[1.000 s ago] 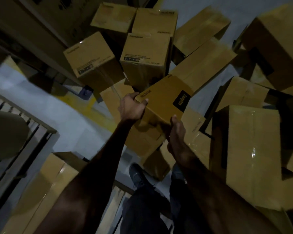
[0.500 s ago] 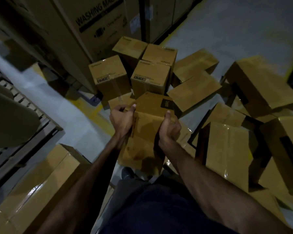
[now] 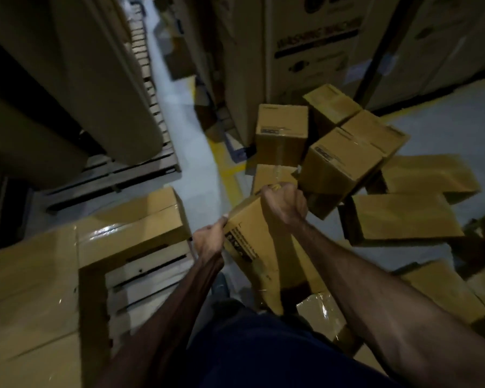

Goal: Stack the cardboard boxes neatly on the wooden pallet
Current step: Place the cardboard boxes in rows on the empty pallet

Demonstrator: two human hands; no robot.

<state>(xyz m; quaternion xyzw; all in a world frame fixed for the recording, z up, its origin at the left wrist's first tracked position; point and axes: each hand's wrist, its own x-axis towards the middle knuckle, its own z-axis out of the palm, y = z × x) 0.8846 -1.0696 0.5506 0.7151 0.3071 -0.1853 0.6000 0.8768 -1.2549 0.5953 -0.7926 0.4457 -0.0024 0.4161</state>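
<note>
Aloft, tilted tan carton (image 3: pixel 252 242) with black label, gripped by left hand (image 3: pixel 207 242) and right hand (image 3: pixel 284 204).

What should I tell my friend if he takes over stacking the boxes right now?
Left hand: grips the near left edge of the carried box.
Right hand: curled over the box's far top corner. The box is in the air, tilted, between the pile and the pallet.
Wooden pallet: at lower left, with slats bare in the middle.
Stacked boxes: already along its far and left sides.
Loose boxes: many on the floor to the right, some upright, some on their sides.
Done: part of the pallet is filled.
Left: set this box on the bare slats, then probably fetch the rest.
</note>
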